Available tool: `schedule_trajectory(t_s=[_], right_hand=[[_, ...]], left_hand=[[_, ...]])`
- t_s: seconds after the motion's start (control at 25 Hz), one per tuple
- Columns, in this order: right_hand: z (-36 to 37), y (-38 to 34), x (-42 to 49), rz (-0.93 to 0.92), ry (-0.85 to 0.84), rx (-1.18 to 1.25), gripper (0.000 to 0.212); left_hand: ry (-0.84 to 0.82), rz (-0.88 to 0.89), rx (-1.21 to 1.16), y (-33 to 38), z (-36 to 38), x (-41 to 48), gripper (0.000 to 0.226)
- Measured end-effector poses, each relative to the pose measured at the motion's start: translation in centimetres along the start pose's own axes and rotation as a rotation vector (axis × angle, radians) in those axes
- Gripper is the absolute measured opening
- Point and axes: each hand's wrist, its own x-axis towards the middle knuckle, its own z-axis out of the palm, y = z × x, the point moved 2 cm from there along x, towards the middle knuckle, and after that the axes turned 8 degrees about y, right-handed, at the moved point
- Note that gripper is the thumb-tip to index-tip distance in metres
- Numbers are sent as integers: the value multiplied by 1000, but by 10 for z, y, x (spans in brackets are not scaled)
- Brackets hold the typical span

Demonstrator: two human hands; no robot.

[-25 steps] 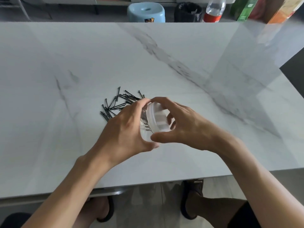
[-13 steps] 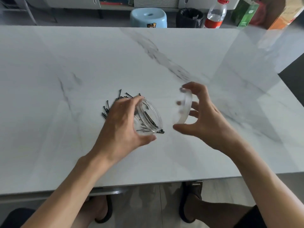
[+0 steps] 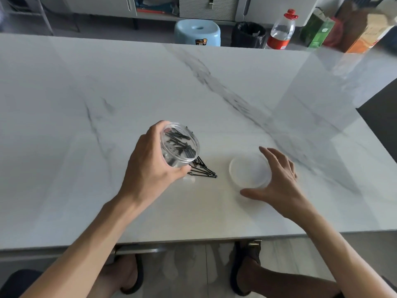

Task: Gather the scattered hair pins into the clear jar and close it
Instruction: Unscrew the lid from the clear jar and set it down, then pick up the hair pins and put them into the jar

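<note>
My left hand [image 3: 150, 164] grips the clear jar [image 3: 179, 145] around its wall and holds it tilted, its open mouth facing up and right. Several black hair pins show through the jar. More black hair pins [image 3: 202, 171] lie on the marble table [image 3: 86, 125] just below and right of the jar, partly hidden by it and my hand. The clear round lid [image 3: 249, 172] lies flat on the table to the right. My right hand [image 3: 277, 179] hovers beside the lid with fingers spread, at its right edge, holding nothing.
Beyond the table's far edge are a light blue stool [image 3: 197, 32], a black bin [image 3: 248, 34], a plastic bottle with a red label [image 3: 280, 31] and cartons [image 3: 318, 29]. The near table edge runs just above my legs and sandals.
My right hand took the lid off the jar, carried it right and set it flat on the table, then let go. My left hand turned the jar's mouth upward.
</note>
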Motion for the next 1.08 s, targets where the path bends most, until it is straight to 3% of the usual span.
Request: schedule_trajectory(t_s=[0.12,0.24,0.36,0.44,0.52,0.6,0.76,0.88,1.08], right_hand=[[-3,-51,-5,-111,80,331,66],[10,-116,1,-161,-133,612,34],[26,-143,9,-162,-200,650,27],[30,-131,18,-171,-103,416,24],[28,-112,26,-206,22,-3,16],[33,-98,23,-187,-50,-267,21],[54,-99,14,-302,13,-398,3],[59,-102,16,-385,40,-458,7],[51,-101,20,-314,67,-316,9]], left_hand=[[-56,-10,-155,4,-2,-4,88],[-80,-38,-271,3,-9,-6,92],[0,-109,-275,-11,-25,-2,100],[48,-126,-206,-21,-33,2,102],[110,-123,-129,-27,-39,6,98],[159,-128,-96,-30,-43,10,94],[151,-120,-78,-36,-43,10,91],[147,-114,-54,-38,-44,6,94],[141,-124,-55,-40,-45,7,96]])
